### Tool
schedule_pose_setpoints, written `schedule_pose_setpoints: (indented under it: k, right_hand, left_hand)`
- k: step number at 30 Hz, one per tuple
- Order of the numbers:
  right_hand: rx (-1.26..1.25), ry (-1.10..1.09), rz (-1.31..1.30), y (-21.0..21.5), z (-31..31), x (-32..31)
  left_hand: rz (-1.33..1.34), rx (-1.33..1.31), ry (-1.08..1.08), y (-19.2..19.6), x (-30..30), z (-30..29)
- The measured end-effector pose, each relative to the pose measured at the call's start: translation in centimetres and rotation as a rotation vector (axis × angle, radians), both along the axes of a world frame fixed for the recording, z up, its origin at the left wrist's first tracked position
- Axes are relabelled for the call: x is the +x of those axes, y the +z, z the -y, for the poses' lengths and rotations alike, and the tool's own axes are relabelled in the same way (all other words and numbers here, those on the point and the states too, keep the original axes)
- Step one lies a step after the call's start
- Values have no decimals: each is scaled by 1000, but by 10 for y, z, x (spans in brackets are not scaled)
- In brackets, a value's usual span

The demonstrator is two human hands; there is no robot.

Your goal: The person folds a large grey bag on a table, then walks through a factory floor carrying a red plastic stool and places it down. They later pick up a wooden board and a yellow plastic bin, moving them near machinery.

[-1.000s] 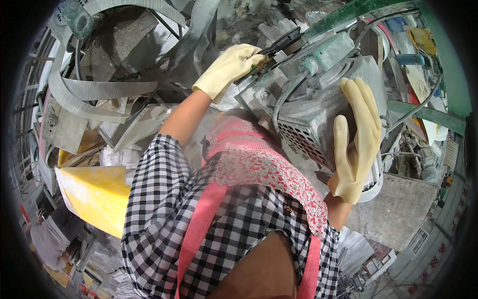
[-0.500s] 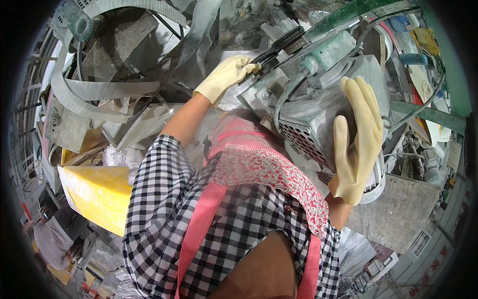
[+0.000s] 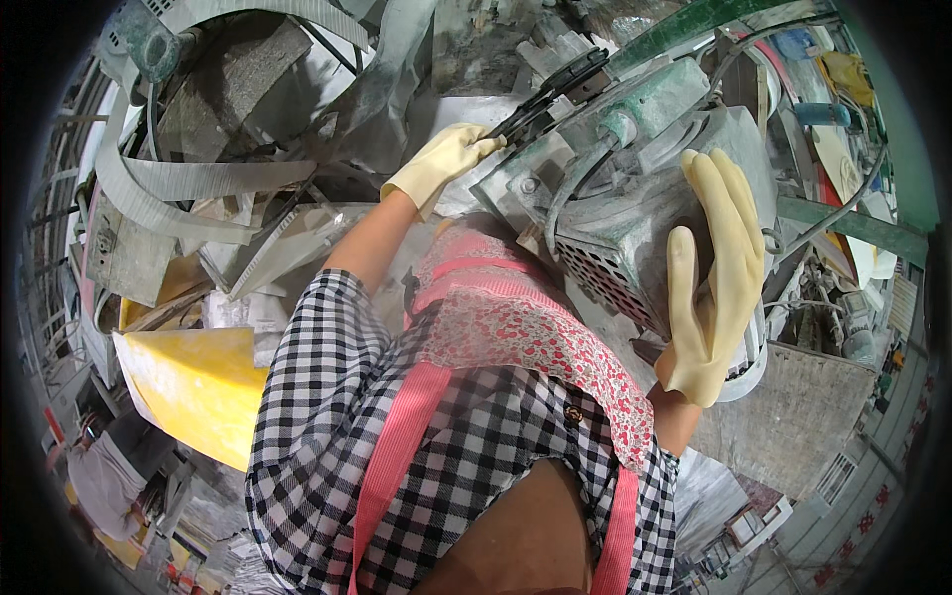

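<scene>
My left hand (image 3: 444, 167), in a pale yellow rubber glove, reaches forward with its fingers closed at the near end of a long black slotted part (image 3: 550, 94). What lies between the fingertips is hidden. My right hand (image 3: 716, 273), gloved alike, is open with its fingers stretched out together and the thumb apart. It lies along the right side of a dusty grey-green machine housing (image 3: 635, 223), which has a perforated grille (image 3: 610, 283) facing me; whether the palm presses on it I cannot tell.
Bent grey metal strips (image 3: 213, 178) curl at the left. Below them stands a yellow panel (image 3: 193, 387). A green beam (image 3: 848, 230) and a cable cross the right side, above a grey board (image 3: 788, 421). A light sheet lies ahead of my left hand.
My left hand has drawn slightly back and to the left, and the black part's near end now shows differently by the fingertips. My right hand stays almost still.
</scene>
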State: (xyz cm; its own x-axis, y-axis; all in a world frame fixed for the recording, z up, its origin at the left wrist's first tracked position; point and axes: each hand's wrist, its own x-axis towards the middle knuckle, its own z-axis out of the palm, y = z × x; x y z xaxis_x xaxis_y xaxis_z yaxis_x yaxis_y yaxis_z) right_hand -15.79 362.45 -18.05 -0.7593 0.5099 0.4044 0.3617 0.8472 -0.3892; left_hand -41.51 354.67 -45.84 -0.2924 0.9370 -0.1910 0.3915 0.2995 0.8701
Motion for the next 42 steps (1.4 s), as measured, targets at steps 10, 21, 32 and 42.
schedule_pose_setpoints:
  k: [10, 21, 32, 42]
  right_hand:
    - [-44, -3, -33, 2, 1, 0]
    - [-72, 0, -15, 4, -1, 1]
    - [-101, 13, -77, 0, 2, -2]
    - [-78, -20, -56, 0, 4, -4]
  left_hand:
    - [-134, -38, -21, -16, 5, 2]
    - [-175, 79, 2, 51, 2, -5]
    - [-44, 238, 194, 45, -52, 22]
    - [-54, 189, 46, -72, 16, 14]
